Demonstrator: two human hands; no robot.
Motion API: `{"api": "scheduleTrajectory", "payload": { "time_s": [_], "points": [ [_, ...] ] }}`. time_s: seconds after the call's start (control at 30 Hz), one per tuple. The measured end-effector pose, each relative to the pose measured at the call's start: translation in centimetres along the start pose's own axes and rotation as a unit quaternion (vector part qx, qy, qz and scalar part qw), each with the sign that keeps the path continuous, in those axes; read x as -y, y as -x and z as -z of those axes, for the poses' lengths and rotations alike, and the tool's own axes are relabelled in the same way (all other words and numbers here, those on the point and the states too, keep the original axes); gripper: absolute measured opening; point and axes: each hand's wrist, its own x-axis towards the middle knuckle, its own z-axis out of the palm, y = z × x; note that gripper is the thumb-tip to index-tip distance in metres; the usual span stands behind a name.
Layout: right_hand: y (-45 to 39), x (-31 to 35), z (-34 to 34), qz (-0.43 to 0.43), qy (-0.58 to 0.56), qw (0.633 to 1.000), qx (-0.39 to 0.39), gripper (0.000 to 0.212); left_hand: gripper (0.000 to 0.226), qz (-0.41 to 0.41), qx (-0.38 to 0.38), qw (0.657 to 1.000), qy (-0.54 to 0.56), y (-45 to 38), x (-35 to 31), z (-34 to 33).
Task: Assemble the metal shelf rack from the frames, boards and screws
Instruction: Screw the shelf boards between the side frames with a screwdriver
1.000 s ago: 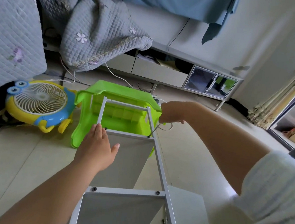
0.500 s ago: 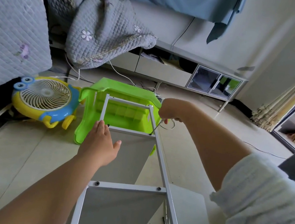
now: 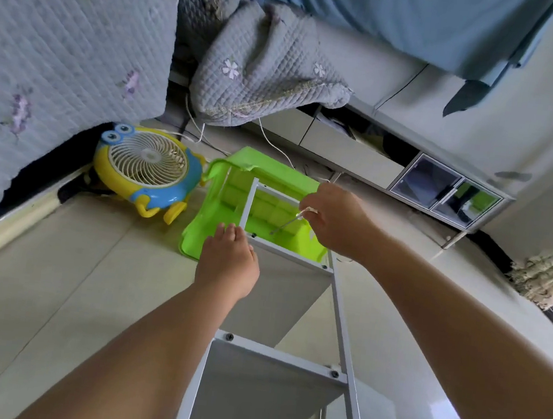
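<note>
The metal shelf rack (image 3: 290,314) lies on its side on the floor, its far end up against the green plastic stool (image 3: 234,204). All places here are taken from that stool. The rack looks light yet stiff: thin painted tube and sheet that should hold its shape under a push but could slide easily on the smooth tiles, so it wants steadying at a joint, not mid-span.

The upper frame (image 3: 340,302) runs back from the stool toward the person. Its rails look narrow and slick, and are best held where a crosspiece meets them.

Two boards (image 3: 278,299) hang below the frame, the nearer to the stool just behind it. They seem thin and hard-edged, so better pressed flat than pinched.

The left hand (image 3: 227,262) rests on the frame's corner just behind the stool, fingers straight, pressing and not clasping.

The right hand (image 3: 336,219) hovers over the stool's hollow, pinching a thin bent key (image 3: 285,224); this small tool looks easy to fumble.

Its tip points down toward a screw (image 3: 254,235) at the corner by the left fingertips; I cannot tell whether they touch.
</note>
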Motion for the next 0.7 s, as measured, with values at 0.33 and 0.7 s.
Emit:
{"api": "scheduleTrajectory", "payload": {
  "time_s": [0.33,0.7],
  "points": [
    [-1.3,1.2,-1.3,0.026,-0.009,0.999,-0.018,0.021,0.05,-0.008,-0.006,1.0,-0.006,0.4,0.1,-0.1],
    [-2.2,2.2,-0.6,0.027,0.027,0.998,0.044,0.024,0.052,-0.006,-0.001,1.0,-0.005,0.6,0.1,-0.3]
  ]
}}
